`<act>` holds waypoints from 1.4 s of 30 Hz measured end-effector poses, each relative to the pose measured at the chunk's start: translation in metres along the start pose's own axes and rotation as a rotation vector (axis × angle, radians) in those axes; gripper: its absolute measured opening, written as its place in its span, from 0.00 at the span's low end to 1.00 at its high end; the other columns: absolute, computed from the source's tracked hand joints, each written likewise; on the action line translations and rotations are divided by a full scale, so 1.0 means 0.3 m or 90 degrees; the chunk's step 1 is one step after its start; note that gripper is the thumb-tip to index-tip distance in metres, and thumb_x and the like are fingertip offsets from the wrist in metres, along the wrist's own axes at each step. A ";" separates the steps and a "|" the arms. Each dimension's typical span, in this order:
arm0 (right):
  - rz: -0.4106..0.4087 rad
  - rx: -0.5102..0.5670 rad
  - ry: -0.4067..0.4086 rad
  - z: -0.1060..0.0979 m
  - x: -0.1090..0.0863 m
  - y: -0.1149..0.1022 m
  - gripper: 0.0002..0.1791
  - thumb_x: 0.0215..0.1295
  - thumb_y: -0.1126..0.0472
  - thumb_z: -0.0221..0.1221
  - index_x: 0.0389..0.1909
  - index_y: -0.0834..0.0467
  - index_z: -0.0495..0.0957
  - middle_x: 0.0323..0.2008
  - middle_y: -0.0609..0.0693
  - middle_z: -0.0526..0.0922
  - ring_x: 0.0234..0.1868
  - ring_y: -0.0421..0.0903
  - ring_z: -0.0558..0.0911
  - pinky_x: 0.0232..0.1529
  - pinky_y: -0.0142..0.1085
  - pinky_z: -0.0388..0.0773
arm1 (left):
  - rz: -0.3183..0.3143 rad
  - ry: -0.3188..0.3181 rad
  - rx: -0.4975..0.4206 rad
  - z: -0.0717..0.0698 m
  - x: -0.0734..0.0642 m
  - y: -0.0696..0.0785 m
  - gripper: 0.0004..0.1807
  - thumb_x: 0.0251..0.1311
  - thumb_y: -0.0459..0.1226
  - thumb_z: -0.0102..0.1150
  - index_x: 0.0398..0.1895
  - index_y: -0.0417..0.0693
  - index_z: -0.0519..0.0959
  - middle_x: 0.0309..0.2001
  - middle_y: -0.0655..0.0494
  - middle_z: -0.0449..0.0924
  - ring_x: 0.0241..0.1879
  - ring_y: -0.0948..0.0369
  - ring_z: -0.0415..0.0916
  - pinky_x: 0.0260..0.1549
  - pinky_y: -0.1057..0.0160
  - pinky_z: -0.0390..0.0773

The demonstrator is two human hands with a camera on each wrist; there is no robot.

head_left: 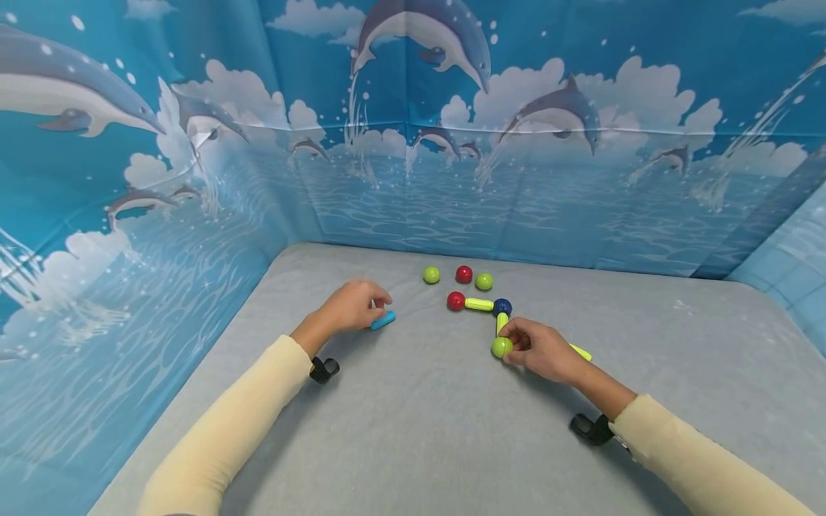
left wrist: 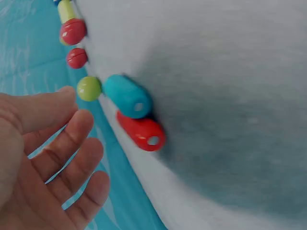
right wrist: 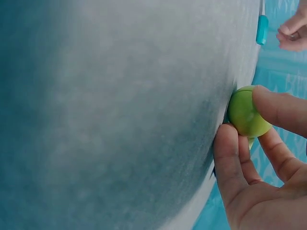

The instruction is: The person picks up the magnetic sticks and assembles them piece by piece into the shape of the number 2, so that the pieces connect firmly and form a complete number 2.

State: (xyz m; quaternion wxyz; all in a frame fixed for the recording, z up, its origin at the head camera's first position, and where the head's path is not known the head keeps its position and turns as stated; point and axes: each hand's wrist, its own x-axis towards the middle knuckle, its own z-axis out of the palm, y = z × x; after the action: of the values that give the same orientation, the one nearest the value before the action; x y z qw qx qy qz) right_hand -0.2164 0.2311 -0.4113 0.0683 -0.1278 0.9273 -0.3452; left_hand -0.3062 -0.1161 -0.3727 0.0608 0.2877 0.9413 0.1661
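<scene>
My right hand pinches a light green ball between thumb and fingers, close over the grey cloth. From that ball a short yellow-green rod leads to a dark blue ball. Another yellow-green rod joins the blue ball to a red ball, making an L shape. My left hand hovers with loosely bent fingers beside a light blue rod. Against the blue rod lies a red rod, both with silvery ends; the head view hides the red one behind the hand.
Behind the joined pieces lie a loose green ball, a red ball and another green ball. A yellow-green rod pokes out past my right wrist. Blue dolphin-print fabric walls the back and sides of the grey surface.
</scene>
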 end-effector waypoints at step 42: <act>-0.005 0.018 -0.004 0.001 -0.005 -0.002 0.13 0.60 0.69 0.65 0.45 0.59 0.77 0.42 0.55 0.82 0.42 0.47 0.80 0.40 0.38 0.78 | 0.093 0.006 0.031 0.123 -0.043 0.016 0.07 0.62 0.31 0.63 0.42 0.49 0.81 0.39 0.57 0.83 0.38 0.60 0.75 0.44 0.60 0.77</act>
State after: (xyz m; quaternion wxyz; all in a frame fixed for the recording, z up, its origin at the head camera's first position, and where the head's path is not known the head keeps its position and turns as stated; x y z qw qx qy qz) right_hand -0.2148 0.2308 -0.4111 0.0716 -0.1316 0.9216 -0.3581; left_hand -0.2853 -0.1093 -0.4053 0.0368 0.3565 0.9217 0.1482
